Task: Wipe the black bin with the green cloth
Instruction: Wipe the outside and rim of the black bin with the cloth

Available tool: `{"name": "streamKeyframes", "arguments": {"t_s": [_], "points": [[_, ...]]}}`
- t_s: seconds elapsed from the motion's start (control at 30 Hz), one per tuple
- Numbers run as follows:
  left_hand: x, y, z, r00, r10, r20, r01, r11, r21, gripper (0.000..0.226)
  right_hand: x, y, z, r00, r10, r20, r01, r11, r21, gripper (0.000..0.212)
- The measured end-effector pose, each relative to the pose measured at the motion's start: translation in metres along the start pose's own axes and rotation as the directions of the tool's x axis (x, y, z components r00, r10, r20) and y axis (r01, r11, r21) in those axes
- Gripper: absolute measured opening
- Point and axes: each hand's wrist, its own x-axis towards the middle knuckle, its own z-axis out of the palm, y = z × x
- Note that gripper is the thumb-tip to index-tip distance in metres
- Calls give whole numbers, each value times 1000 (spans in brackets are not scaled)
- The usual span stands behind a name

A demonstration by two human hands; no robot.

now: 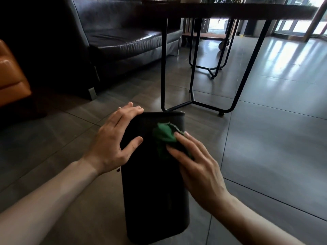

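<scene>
We see a grey tiled floor (pixel 265 138), a dark sofa (pixel 123 32) far left and a metal-legged table (pixel 230 11) beyond. On the floor before us the black bin (pixel 152 191) appears to lie on its side, long axis running near to far, between both hands. Our left hand (pixel 115 140) rests released, palm flat on the bin's far-left edge, steadying it. Our right hand (pixel 198 167) presses the crumpled green cloth (pixel 164 137) onto the upper face, fingers flat rather than clenched. It is the nearer to unwiped near surface. We read no label.
</scene>
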Motion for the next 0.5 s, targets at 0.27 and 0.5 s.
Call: {"name": "streamKeyframes", "arguments": {"t_s": [0.27, 0.5], "points": [[-2, -4, -1, 1000, 9, 5, -9, 1000, 2, 67, -80, -36, 19, 843, -485, 233, 514, 854, -81, 30], [-3, -2, -2, 1000, -10, -1, 10, 1000, -13, 68, -5, 2, 2, 1000, -7, -4, 8, 1000, 4, 35]]}}
